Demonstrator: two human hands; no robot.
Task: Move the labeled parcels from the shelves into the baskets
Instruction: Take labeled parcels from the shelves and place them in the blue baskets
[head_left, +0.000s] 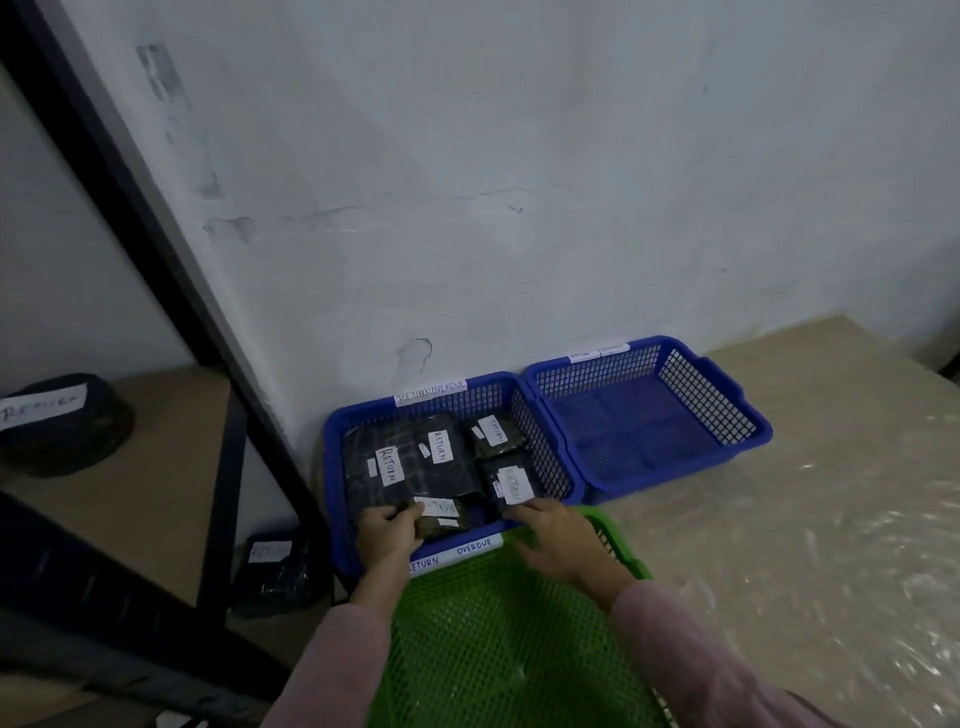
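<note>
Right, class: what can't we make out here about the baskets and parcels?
Head view:
Label on far blue basket: too small, blurred.
Label on floor parcel: blurred, dim.
Green basket: cut off by bottom edge, sleeves cover it.
Label on small parcel: partly under left hand.

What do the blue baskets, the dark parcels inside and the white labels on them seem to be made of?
Blue baskets: moulded plastic, slightly glossy; the walls are an even grid of holes.
Parcel wrapping: probably thin black plastic film; it creases and shines.
Label: likely matt white paper with handwritten letters; tape cannot be excluded.
</note>
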